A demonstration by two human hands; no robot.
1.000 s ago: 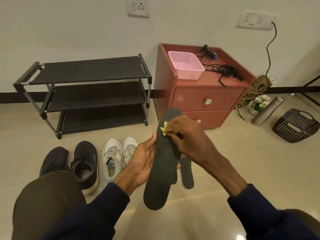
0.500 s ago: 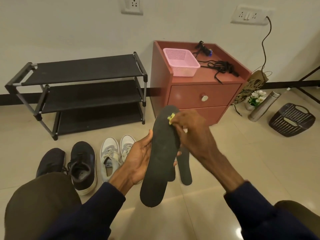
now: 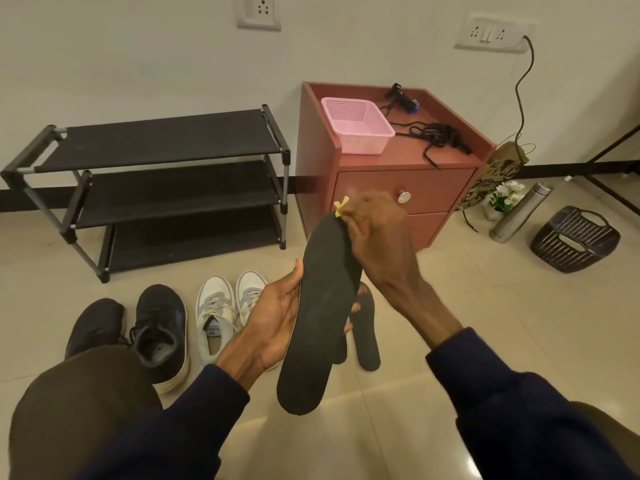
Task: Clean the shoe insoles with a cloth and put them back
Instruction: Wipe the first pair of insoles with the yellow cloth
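Here, the left hand (image 3: pixel 277 317) holds a long black foam insole (image 3: pixel 318 306) up in front of the person. It is tilted, with the toe end up and away and the heel end down toward the lap. The thumb lies along the insole's left edge, and the fingers wrap behind it so that only their tips show at the right edge. The right hand (image 3: pixel 377 233) sits at the toe end of this insole, its fingers bunched together and pinching a small yellow cloth (image 3: pixel 341 206). A scrap of the cloth sticks out above the tip; the hand is somewhat blurred. Below, on the beige tiled floor (image 3: pixel 450 289), another dark insole with a pale rim (image 3: pixel 367 336) lies flat, partly hidden by the held one. To its left stands a pair of white and grey sneakers (image 3: pixel 221 313), and further left a pair of black lace-up shoes (image 3: pixel 159 327). A black three-tier shoe rack (image 3: pixel 173 188) stands against the wall, just beside a reddish-brown two-drawer cabinet (image 3: pixel 408 181). On the cabinet top are a pink plastic mesh basket (image 3: pixel 356 129) and tangled black cords (image 3: pixel 440 136). To the right, a steel bottle (image 3: pixel 519 213) stands tilted near a dark woven basket (image 3: pixel 575 237).
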